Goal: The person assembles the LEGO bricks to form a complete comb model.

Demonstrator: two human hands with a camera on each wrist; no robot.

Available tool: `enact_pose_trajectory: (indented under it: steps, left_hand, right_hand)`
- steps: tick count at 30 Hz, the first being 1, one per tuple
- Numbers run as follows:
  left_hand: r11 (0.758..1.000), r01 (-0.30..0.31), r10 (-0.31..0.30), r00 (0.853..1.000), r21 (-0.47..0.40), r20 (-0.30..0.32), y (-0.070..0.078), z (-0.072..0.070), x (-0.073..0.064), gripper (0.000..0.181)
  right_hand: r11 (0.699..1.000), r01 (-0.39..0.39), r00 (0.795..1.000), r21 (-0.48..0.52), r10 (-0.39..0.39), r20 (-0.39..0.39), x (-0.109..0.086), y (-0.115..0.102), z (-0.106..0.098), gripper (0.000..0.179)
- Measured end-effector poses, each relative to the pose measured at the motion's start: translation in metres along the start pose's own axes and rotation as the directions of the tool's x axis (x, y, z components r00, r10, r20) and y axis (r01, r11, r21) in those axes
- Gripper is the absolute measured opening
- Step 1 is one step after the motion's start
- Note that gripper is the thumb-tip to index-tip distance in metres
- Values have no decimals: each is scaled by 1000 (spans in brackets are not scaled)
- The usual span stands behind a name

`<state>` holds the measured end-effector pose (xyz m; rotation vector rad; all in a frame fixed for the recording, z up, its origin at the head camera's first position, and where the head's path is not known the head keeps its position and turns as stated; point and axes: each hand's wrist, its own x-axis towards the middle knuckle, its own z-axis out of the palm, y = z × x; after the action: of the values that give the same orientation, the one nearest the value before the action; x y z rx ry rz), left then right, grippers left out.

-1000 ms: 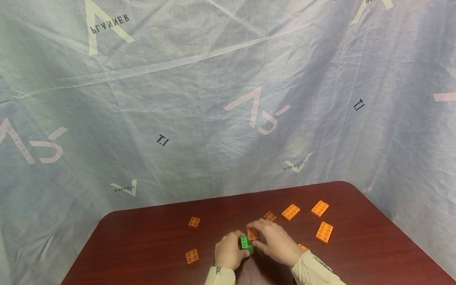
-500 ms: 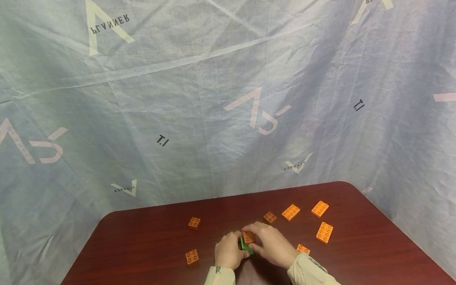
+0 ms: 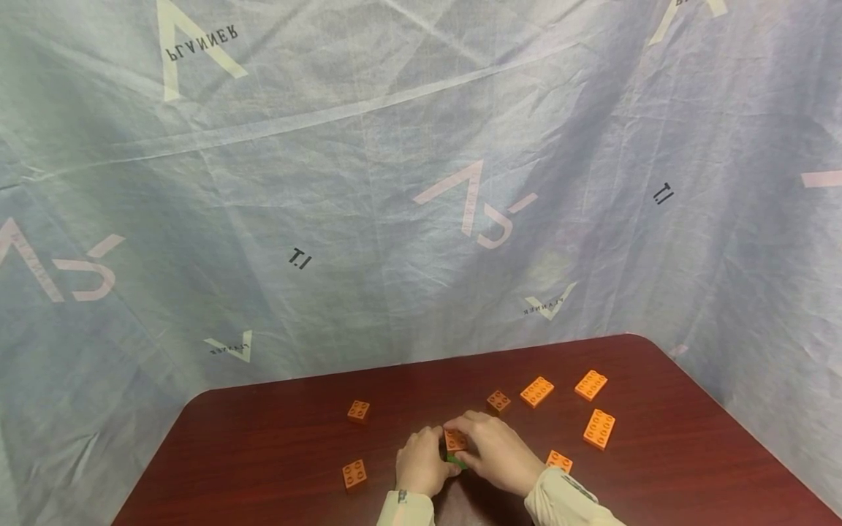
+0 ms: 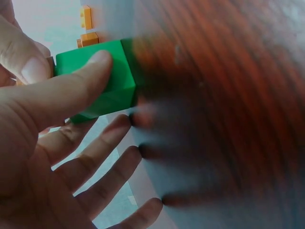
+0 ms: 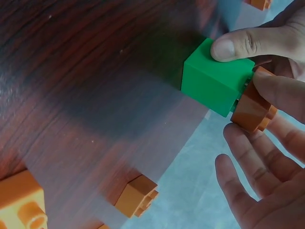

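My left hand [image 3: 419, 462] holds a green toy building block [image 5: 212, 78] on the table, its thumb flat along one side. In the left wrist view the other fingers spread out behind the block, their tips at the tabletop. My right hand [image 3: 503, 454] pinches a small brownish-orange toy brick [image 5: 251, 106] with four studs between thumb and fingers. That brick sits over the green block's studded top, and a narrow gap with bits of green stud shows between them in the right wrist view. From the head view, most of the green block is hidden.
On the dark red wooden table [image 3: 283, 438], two small orange bricks, one far [image 3: 358, 411] and one near [image 3: 354, 474], lie left of the hands. Several more lie to the right, including a long orange brick [image 3: 599, 429]. A grey printed cloth [image 3: 368, 219] hangs behind.
My right hand has moved left and slightly down, bringing the brownish-orange brick from beside the green block's top to over it. The left hand has kept its place.
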<state>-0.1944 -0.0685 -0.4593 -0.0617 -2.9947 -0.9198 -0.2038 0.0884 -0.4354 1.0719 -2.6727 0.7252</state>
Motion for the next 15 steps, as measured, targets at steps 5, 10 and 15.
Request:
enact_pose_trajectory:
  steps: [5,10,15]
  left_hand:
    - [1000,3,-3,1000,-5,3,0,0,1,61]
    - [1000,3,-3,1000,-1,-4,0,1,1,61]
    - [1000,-5,5,1000,6,-10,0,3,1,61]
  right_hand:
    - [1000,-3,1000,1,3,8,2,-1,-2,35]
    - [1000,-6,999,-11,6,46,7,-2,-5,34]
    - [999,-4,995,-39,8,102,12,-2,-10,32]
